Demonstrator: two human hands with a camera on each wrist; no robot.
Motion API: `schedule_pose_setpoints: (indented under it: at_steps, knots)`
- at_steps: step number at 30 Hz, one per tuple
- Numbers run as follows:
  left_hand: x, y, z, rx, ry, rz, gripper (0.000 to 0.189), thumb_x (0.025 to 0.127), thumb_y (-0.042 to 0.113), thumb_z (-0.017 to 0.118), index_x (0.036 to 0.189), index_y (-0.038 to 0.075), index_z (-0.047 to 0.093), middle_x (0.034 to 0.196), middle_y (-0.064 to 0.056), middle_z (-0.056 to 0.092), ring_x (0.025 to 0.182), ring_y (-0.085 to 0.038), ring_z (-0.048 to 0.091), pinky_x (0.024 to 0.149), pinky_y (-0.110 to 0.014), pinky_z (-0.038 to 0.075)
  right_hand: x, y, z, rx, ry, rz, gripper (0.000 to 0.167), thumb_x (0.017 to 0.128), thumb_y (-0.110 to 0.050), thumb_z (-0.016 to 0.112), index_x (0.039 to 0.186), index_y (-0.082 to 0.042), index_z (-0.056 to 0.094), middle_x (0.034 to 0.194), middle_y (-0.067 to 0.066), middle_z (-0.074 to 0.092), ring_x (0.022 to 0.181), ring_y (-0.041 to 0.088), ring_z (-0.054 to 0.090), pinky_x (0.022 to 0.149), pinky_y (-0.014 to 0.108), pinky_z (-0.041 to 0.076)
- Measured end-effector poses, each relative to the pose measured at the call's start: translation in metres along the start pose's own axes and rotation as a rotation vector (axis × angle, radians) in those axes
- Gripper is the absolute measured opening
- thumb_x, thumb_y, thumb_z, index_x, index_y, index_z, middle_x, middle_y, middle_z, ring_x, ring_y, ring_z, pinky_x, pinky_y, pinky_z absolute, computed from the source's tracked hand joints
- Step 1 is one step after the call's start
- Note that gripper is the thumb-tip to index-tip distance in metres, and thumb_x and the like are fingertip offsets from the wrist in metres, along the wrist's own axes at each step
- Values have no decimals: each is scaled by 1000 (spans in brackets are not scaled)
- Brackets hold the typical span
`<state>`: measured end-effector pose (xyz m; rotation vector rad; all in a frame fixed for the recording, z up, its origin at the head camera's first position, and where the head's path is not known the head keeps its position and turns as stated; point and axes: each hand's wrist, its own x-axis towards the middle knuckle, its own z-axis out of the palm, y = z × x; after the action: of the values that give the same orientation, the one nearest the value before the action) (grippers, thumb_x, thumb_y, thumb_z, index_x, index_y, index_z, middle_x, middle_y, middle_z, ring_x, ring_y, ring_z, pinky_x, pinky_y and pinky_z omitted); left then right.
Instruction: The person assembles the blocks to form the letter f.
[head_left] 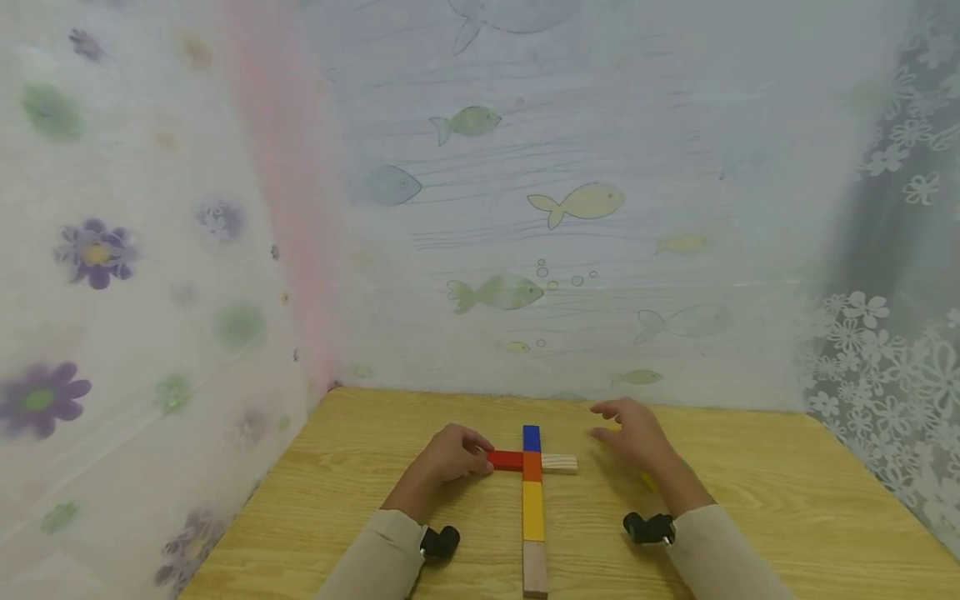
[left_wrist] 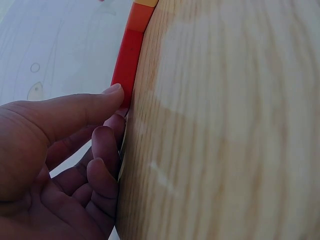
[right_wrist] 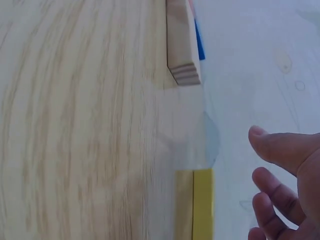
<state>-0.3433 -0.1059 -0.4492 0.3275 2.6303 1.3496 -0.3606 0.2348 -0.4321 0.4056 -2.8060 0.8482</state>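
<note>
On the bench (head_left: 337, 500), at the lower centre of the head view, coloured and bare-wood blocks lie in a cross. The upright runs from a blue block (head_left: 531, 437) at its top through an orange block (head_left: 532, 467) and a yellow block (head_left: 532, 511) to a plain wooden block (head_left: 535, 568) near the bottom edge. A striped wooden block (head_left: 559, 464) forms the right arm and a red block (head_left: 506, 461) the left.

The left hand (head_left: 453, 454) pinches the outer end of the red block, thumb (left_wrist: 95, 107) and fingers narrowed on it; in the left wrist view its far end meets the orange block. The step in hand seems to be seating or squaring this left arm.

The right hand (head_left: 630, 433), right of the cross, holds nothing: its thumb and fingers stand wide apart. At the bottom centre of the right wrist view a loose yellow block (right_wrist: 203, 205) lies on the bench near it, apart from the striped one.

The next move probably calls for a light release on the left that does not drag the red block out of line; taking the loose piece would need the right fingers lowered and closed.
</note>
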Motion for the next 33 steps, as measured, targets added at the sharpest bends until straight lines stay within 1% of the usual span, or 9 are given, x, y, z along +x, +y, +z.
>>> schedule_pose_setpoints:
  at_steps: [3, 8, 16, 19, 25, 28, 33]
  knots:
    - [0, 0, 0, 1, 0, 0, 24, 86, 16, 85, 109, 13, 79, 95, -3, 72, 79, -19, 64, 68, -33, 55, -3, 7, -3, 12, 4, 13, 41, 95, -22, 76, 134, -7, 69, 125, 19, 66, 116, 44, 62, 95, 59, 52]
    - [1, 0, 1, -3, 2, -8, 23, 86, 15, 86, 108, 13, 80, 94, -3, 72, 78, -19, 63, 67, -32, 54, -6, 20, -8, 32, -6, 56, 44, 96, -24, 75, 136, -8, 67, 129, 20, 65, 120, 46, 60, 97, 61, 51]
    - [2, -1, 0, -1, 8, -12, 25, 85, 15, 87, 108, 12, 79, 93, -3, 71, 78, -19, 63, 67, -32, 55, -11, 39, -14, 68, -67, 140, 47, 96, -29, 74, 138, -8, 66, 135, 22, 64, 127, 48, 56, 99, 63, 49]
    - [3, -1, 0, 1, 8, -12, 25, 85, 15, 86, 108, 12, 79, 94, -3, 71, 78, -18, 63, 68, -32, 55, -13, 44, -15, 77, -84, 132, 48, 96, -29, 75, 137, -6, 67, 132, 24, 65, 124, 50, 57, 96, 61, 52]
    - [3, -1, 1, 2, 11, -18, 24, 85, 15, 86, 108, 12, 80, 94, -3, 71, 79, -18, 63, 69, -32, 55, -13, 51, -15, 113, -96, 149, 47, 94, -26, 77, 134, -2, 68, 130, 24, 67, 117, 46, 63, 87, 49, 59]
    - [2, 0, 1, -1, 10, -21, 24, 85, 14, 86, 108, 12, 80, 94, -3, 71, 79, -18, 63, 69, -32, 55, -13, 53, -15, 129, -100, 168, 47, 93, -22, 78, 133, 0, 68, 131, 25, 66, 115, 43, 65, 83, 44, 61]
    - [2, 0, 1, 4, 13, -18, 24, 85, 15, 86, 108, 13, 80, 94, -3, 71, 79, -19, 63, 69, -33, 55, -13, 53, -15, 122, -105, 176, 48, 92, -19, 78, 134, 2, 67, 132, 26, 65, 111, 40, 67, 79, 41, 61]
